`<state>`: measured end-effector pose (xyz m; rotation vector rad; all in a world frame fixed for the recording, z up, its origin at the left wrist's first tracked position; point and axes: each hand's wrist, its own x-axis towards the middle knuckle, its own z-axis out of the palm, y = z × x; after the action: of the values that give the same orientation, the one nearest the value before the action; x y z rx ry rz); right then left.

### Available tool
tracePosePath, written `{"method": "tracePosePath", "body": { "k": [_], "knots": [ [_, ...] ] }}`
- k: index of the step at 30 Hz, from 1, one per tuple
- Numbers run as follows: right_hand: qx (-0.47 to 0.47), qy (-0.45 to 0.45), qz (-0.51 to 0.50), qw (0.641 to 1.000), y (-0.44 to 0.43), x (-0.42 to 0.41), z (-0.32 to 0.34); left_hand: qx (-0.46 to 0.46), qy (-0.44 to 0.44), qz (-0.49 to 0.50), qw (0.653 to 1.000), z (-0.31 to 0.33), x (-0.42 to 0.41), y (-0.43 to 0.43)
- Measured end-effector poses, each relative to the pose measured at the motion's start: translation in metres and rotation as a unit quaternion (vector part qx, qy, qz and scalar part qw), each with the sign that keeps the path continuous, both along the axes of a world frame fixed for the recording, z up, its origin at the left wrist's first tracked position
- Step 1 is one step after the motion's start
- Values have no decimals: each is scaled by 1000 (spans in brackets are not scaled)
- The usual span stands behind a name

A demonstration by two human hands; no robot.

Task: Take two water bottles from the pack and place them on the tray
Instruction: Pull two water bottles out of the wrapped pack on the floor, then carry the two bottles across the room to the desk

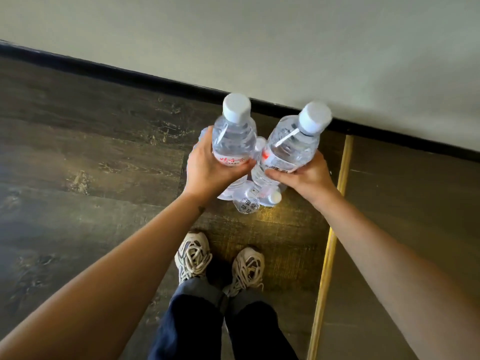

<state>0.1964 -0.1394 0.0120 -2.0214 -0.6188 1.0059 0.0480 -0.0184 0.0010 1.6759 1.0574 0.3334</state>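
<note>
Now we have one bottle in each hand: the left hand (207, 170) is wrapped round the label band of the left bottle (232, 136), and the right hand (301, 175) is clamped round the lower body of the right bottle (291, 144). Both bottles are up in the air, caps toward us, leaning slightly apart at the top and close together lower down. Below them the pack (249, 196) sits on the floor (91, 152) near the wall (259, 35), just ahead of our shoes (220, 261), with more bottles inside its torn wrap. No tray shows in this view, so we judge the step in hand to be the carry. To do it well we should lift straight up until both bases are clear of the wrap, so the loose plastic does not snag and drag the pack along. We keep the grip on the ribbed middle, firm but not squeezing, since thin full bottles flex and can slip. We should keep them from knocking together, find the tray before we step, mind the brass strip (330, 229) on the floor to our right, and set each down upright on its base.
</note>
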Motion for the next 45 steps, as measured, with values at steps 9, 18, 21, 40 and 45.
{"method": "tracePosePath", "body": {
  "k": [9, 18, 21, 40, 45],
  "knots": [
    [94, -29, 196, 976, 91, -51, 134, 6, -139, 144, 980, 131, -77, 48],
    [184, -16, 324, 928, 151, -142, 318, 109, -196, 266, 937, 326, -182, 68],
    [210, -9, 395, 894, 170, -188, 385, 139, -204, 312, 917, 400, -232, 66],
    [350, 186, 641, 657, 291, -701, 643, 275, -109, 636, 713, 660, -684, 45],
    [350, 219, 644, 643, 337, -837, 673, 280, -85, 653, 699, 701, -812, 85]
  ]
}}
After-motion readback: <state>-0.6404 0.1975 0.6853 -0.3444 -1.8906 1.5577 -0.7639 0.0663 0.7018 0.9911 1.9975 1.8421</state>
